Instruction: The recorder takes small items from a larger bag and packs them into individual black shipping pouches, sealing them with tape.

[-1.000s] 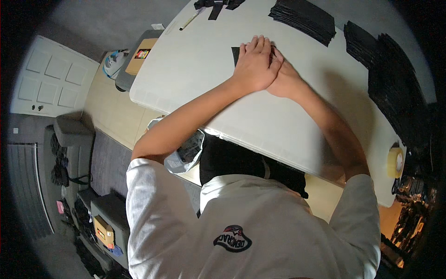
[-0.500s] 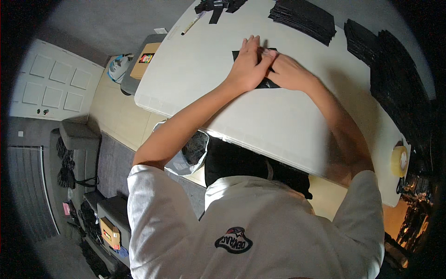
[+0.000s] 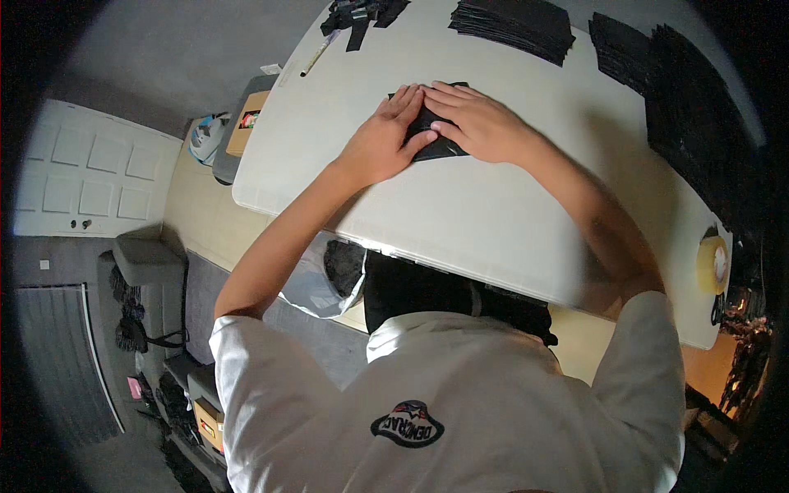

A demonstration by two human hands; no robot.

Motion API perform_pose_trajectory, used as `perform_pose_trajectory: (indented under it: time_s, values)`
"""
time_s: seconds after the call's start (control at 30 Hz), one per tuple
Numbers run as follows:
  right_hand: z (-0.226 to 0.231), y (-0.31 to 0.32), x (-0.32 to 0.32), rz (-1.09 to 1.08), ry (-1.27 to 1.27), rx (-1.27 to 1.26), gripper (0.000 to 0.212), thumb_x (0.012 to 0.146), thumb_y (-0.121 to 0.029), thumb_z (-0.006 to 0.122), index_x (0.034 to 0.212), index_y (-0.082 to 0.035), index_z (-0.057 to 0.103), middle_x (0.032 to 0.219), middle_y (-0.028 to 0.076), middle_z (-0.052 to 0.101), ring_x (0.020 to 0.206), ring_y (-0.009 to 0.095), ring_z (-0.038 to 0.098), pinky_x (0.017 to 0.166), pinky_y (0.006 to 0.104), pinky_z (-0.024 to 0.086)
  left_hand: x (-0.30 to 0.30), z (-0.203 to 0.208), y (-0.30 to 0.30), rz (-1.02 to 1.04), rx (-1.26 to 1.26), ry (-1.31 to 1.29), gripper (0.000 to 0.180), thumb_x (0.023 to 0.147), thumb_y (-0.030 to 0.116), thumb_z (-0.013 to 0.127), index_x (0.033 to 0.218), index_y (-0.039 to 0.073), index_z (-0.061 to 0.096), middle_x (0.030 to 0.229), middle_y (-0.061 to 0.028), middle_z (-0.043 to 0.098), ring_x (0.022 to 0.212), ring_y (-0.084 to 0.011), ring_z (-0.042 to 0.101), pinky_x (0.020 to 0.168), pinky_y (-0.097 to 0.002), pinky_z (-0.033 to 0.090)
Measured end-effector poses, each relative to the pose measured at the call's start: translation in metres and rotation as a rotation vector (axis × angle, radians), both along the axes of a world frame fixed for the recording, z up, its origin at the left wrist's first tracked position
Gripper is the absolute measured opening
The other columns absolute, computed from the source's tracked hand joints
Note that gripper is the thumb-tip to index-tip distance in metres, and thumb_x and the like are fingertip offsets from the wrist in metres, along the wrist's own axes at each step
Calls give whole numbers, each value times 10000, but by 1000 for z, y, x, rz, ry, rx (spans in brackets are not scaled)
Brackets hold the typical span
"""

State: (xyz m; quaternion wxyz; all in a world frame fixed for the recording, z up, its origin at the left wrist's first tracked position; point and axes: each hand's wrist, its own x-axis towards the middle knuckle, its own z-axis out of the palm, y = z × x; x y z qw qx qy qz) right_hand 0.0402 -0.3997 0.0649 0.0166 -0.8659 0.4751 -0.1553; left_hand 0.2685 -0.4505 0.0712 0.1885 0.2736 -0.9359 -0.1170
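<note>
A flat black plastic packet [image 3: 442, 148] lies on the white table [image 3: 493, 222] in front of me. My left hand [image 3: 380, 141] rests flat over its left part, fingers stretched out and thumb pointing inward. Across its upper right part spreads my right hand [image 3: 481, 123], palm down, with the fingers extended. The fingertips of both hands meet near the packet's upper edge. Much of the packet is hidden beneath them; a shiny lower part shows between the thumbs.
Stacks of flat black packets [image 3: 511, 31] stand along the far edge and right side [image 3: 694, 123]. A tape roll [image 3: 712, 264] sits at the right edge. A pen [image 3: 318, 56] and black strips [image 3: 358, 18] lie far left. Below the table edge hangs a bag [image 3: 316, 283] with black material.
My hands have separated from being overlapped to lying side by side on the packet. My left hand moved down and left. The whole view has shifted slightly.
</note>
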Motion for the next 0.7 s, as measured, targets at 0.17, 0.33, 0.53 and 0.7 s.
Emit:
perform_pose_trajectory:
  time_s: [0.17,0.33,0.53,0.7]
  values:
    - [-10,-2,-10,19,-179,-12,512,1080,-280,460,1500,13,458,1592,147,432,1516,298,327,1253,404,272,9,-2,0,-65,-41,-38,686,1033,362,582,1519,-80,385,1599,-269,361,1509,-392,325,1241,-490,266]
    - [-2,-3,-16,97,-94,17,491,1082,-208,450,1538,-25,428,1634,119,376,1534,271,300,1267,408,243,14,-5,-3,-61,-106,-72,677,1036,373,574,1513,-74,399,1605,-254,361,1502,-392,340,1230,-510,282]
    - [-6,-3,-17,71,-79,36,471,1085,-202,448,1516,-12,456,1618,110,405,1526,272,317,1260,410,262,11,-1,2,-46,-103,-81,620,1036,353,578,1516,-12,436,1599,-234,385,1503,-386,342,1209,-543,309]
    - [-5,-2,-14,79,-96,19,471,1088,-206,440,1521,-21,451,1621,104,401,1527,274,315,1262,410,257,19,-4,-3,-60,-8,-15,485,1042,329,568,1456,76,567,1575,-195,442,1509,-380,337,1212,-558,291]
